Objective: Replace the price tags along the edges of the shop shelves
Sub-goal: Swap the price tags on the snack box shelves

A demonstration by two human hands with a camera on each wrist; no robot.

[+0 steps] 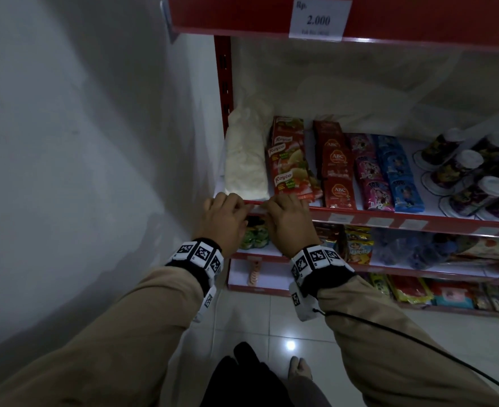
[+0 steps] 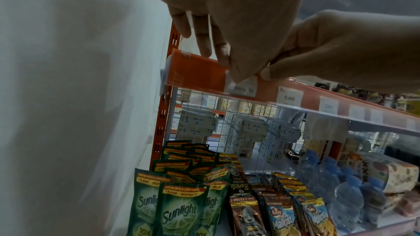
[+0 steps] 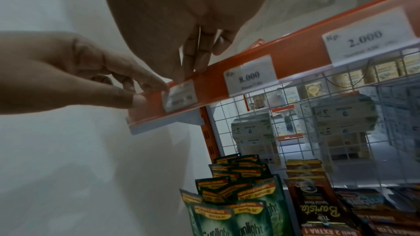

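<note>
A plain white wall [image 1: 75, 136] closes the left side of the scene and meets the end of a red metal shelving unit [image 1: 223, 83], whose slotted upright runs down beside the corner. The floor [image 1: 271, 324] is laid with pale glossy tiles, and one small bright spot of reflected light [image 1: 290, 345] sits on a tile. The room is dim overall, with grey shadow spreading across the wall. White shelf boards [image 1: 427, 148] carry rows of packaged goods. From below, a white wire grid panel [image 2: 250, 114] forms the back of the unit, and stacked boxes show through it.
</note>
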